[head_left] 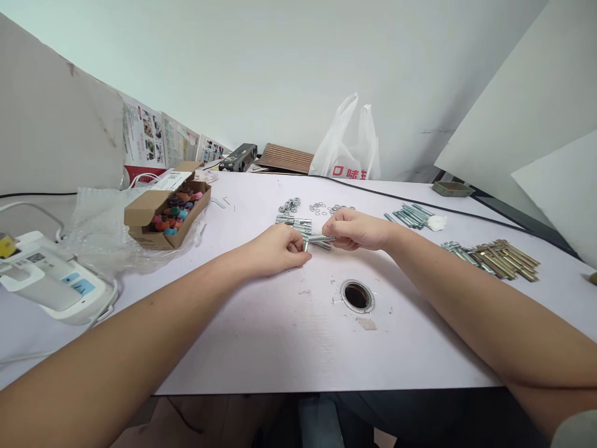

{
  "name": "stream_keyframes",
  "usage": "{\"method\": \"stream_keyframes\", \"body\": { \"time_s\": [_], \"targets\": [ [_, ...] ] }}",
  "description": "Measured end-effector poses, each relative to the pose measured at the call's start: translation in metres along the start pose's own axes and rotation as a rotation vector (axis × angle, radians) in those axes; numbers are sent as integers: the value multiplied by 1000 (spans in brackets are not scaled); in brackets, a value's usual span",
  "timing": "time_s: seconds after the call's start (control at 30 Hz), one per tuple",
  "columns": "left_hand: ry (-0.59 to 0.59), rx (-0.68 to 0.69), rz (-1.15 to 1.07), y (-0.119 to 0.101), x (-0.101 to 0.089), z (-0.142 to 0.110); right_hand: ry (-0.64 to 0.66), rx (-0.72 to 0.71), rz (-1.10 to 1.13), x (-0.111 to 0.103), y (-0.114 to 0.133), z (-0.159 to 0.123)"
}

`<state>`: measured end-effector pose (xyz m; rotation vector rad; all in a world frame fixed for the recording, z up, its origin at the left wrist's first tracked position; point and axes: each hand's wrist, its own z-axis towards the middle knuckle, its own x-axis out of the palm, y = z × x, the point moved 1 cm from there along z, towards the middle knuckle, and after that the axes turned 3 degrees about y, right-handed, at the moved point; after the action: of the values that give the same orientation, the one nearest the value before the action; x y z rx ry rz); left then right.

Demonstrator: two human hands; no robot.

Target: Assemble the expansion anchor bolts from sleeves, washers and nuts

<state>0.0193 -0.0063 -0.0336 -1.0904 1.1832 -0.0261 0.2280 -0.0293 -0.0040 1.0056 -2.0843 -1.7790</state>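
Near the middle of the white table, my left hand [280, 250] is closed, with a short silver metal sleeve [306, 245] between thumb and forefinger. My right hand [354, 229] is just to its right, its fingers pinched together. What they hold is hidden. Silver metal tubes [321, 239] lie between the two hands, one end reaching the right fingertips. More silver tubes [298, 223] sit side by side just behind the left hand. Beyond are a cluster of nuts [290, 205], some thin rings [318, 208] and more small ring-shaped parts [342, 209], partly behind the right hand.
Greenish studs [413, 215] and brass-coloured anchor bolts [506, 258] lie at right. A round hole [357, 296] opens in the tabletop in front. At left stand an open cardboard box [163, 214] and a white device [60, 280]. A black cable [396, 196] crosses behind, near a plastic bag [347, 146].
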Motion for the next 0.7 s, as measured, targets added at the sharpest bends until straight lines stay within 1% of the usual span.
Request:
{"method": "stream_keyframes", "body": {
  "time_s": [0.13,0.33,0.4,0.6,0.7],
  "targets": [
    [-1,24,25,-2,1,0,27,-10,50,-3,-1,0],
    [2,37,31,-3,2,-1,88,11,53,-4,1,-3],
    [12,29,31,-4,1,-1,89,20,54,-4,2,-4],
    [-12,41,58,-8,0,-2,-5,29,-25,1,9,-4],
    [-23,31,60,-10,0,-3,-129,-16,-189,6,18,-6]
  ]
}}
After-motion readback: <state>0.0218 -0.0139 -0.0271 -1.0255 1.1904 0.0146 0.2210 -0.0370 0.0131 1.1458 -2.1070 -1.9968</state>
